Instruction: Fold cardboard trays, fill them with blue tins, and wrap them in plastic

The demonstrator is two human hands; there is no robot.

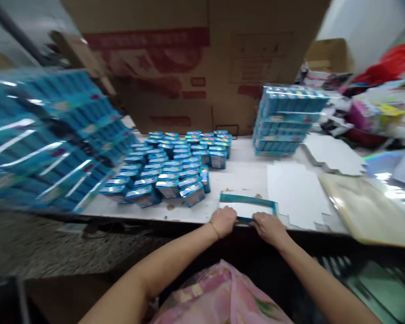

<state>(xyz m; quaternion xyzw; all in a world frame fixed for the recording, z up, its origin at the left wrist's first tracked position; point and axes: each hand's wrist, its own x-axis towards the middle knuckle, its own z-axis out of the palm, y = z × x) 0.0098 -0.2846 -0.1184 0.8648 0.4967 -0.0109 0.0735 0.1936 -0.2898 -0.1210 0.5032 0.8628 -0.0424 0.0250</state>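
Note:
A shallow cardboard tray point(248, 198) with a white inside and blue-green edges lies at the front edge of the white table. My left hand point(224, 221) grips its near left side with curled fingers. At the near right corner, my right hand point(268, 227) is closed on the same tray. Left of it stand many small blue boxes point(168, 175) in loose rows. Flat white card blanks point(295, 193) lie just right of the tray. The tray's near wall is partly covered by my fingers.
Plastic-wrapped blue packs point(50, 139) are stacked high at left. Another wrapped stack point(288, 119) stands at the back right. A large brown carton point(202, 67) closes off the rear. Clear plastic sheets point(374, 211) and more white blanks point(335, 153) lie at right.

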